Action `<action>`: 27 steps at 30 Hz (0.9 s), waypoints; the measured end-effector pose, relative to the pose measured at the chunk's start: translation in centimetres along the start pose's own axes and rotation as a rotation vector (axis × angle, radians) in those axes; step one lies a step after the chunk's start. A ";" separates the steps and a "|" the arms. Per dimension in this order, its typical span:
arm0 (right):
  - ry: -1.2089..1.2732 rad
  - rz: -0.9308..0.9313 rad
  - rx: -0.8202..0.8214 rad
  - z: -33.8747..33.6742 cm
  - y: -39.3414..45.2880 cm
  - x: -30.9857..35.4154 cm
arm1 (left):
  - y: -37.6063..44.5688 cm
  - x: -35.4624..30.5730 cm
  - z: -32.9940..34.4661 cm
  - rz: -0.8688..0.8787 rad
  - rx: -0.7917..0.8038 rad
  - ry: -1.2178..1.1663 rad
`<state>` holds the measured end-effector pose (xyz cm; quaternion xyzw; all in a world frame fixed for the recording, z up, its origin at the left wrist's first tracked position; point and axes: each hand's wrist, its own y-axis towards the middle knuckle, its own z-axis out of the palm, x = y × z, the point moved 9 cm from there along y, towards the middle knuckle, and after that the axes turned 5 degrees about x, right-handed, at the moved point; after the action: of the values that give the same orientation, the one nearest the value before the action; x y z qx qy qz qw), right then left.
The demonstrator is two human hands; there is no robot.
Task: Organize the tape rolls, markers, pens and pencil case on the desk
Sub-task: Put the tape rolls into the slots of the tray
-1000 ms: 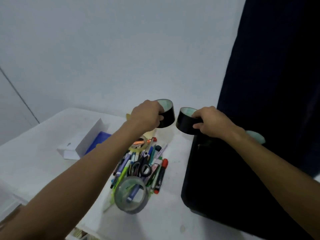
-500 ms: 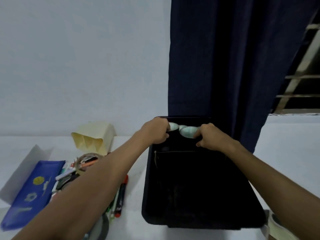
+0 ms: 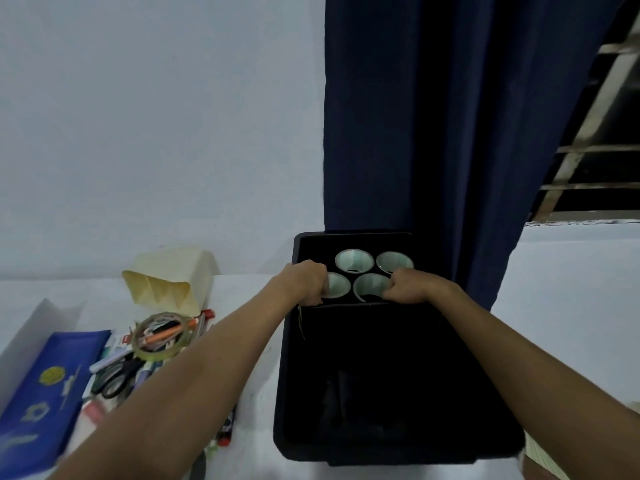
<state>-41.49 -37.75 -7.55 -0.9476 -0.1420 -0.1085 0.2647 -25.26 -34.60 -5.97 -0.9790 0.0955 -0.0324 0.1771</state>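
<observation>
White desk (image 3: 249,348) and a pale wall sit in front of me, with a dark blue curtain (image 3: 415,116) behind a black bin (image 3: 381,393). Four black tape rolls stand at the far end of the bin, each with a pale green middle. My left hand (image 3: 306,284) curls round the near left roll (image 3: 337,285). My right hand (image 3: 414,285) curls round the near right roll (image 3: 370,285). Two more rolls (image 3: 355,260) sit just behind. Beside the bin lie pens and markers (image 3: 162,336), a clear tape ring (image 3: 162,336) and a blue pencil case (image 3: 48,386).
</observation>
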 end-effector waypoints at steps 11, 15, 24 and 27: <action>0.054 -0.095 0.003 0.3 0.5 0.4 | 0.9 1.0 0.3 0.029 -0.090 -0.091; -0.007 -0.082 -0.206 -1.5 -0.1 1.7 | -0.2 2.0 -0.9 0.067 -0.171 -0.243; 0.056 -0.476 -0.373 -2.2 -2.6 15.3 | -8.1 11.3 -2.1 -0.125 -0.301 -0.327; 0.043 -0.677 -0.197 1.3 -3.7 21.5 | -11.8 15.7 0.7 -0.259 -0.235 -0.294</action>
<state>-22.38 -29.52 -0.84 -0.8653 -0.4315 -0.2231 0.1236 -7.78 -26.61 -1.99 -0.9912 -0.0548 0.0995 0.0684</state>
